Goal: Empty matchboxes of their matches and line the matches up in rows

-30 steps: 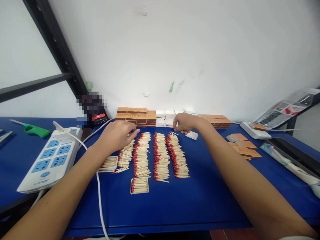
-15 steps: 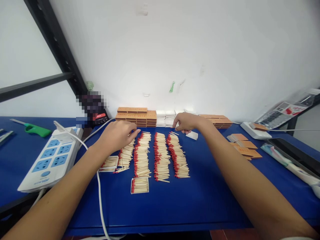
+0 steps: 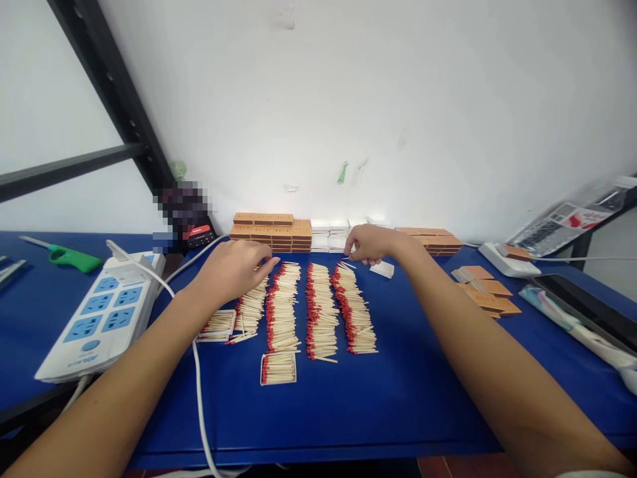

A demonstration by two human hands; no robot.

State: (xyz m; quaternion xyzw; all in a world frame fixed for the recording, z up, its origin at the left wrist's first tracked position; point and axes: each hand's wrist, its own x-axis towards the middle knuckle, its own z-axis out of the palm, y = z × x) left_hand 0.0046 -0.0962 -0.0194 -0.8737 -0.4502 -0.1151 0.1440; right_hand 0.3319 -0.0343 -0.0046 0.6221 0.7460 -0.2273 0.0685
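Nothing visibly changed past second: match rows (image 3: 322, 312) unaltered, work paused. Left grip (image 3: 266, 262) curled over far end of leftmost row (image 3: 251, 304); right grip (image 3: 349, 253) curled by far end of rightmost row (image 3: 354, 309). Cannot tell if either pinches matches.

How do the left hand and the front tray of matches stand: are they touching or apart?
Apart. The head view shows the left hand beyond the front tray, with a row of matches and blue tabletop between them.
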